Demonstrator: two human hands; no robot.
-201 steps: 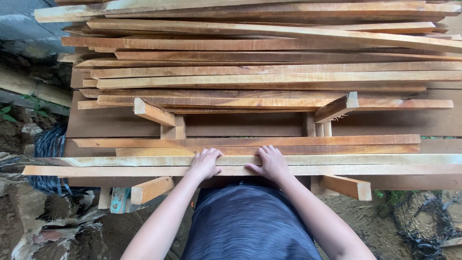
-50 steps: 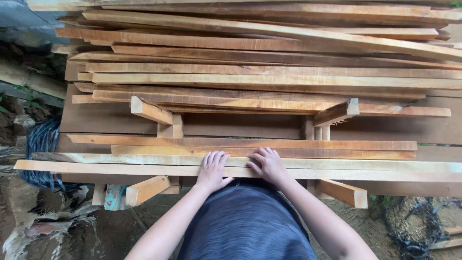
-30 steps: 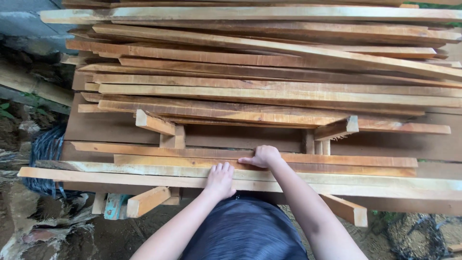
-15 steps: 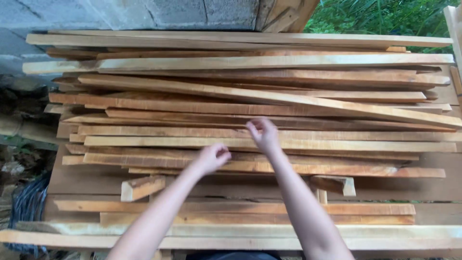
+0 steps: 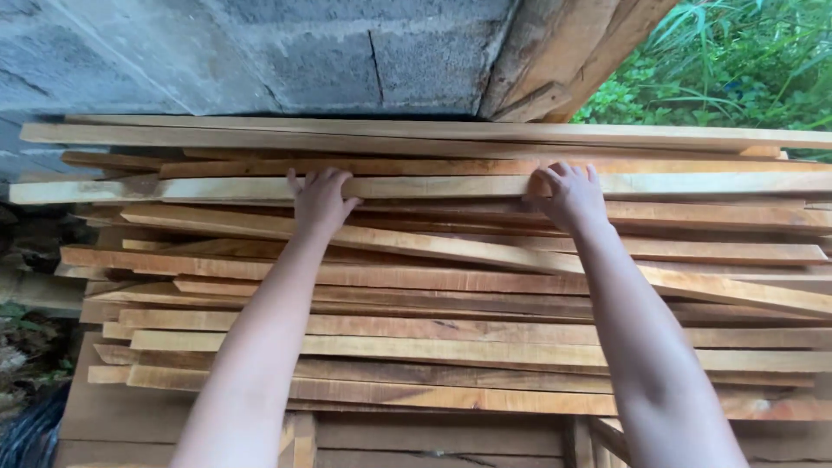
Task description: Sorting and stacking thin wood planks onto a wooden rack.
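Observation:
A tall stack of long, rough-sawn wooden slats [image 5: 451,329] fills the view, lying left to right. Both my arms reach to the far top of the stack. My left hand [image 5: 319,199] lies with its fingers over a pale slat [image 5: 433,186] near the top. My right hand [image 5: 572,198] rests on the same pale slat further right, fingers curled over its far edge. Whether either hand truly grips the slat or just presses on it is unclear. A longer slat [image 5: 416,134] lies just behind it.
A grey block wall [image 5: 260,52] rises right behind the stack. A slanted wooden post [image 5: 572,52] leans at the upper right, with green plants [image 5: 737,69] beyond it. Some slats jut out unevenly at the left end. Ground and debris show at the lower left.
Both hands left the pale slat at the near bottom of the stack and reached up and apart to the far top. My view tilted up, bringing the wall and plants in.

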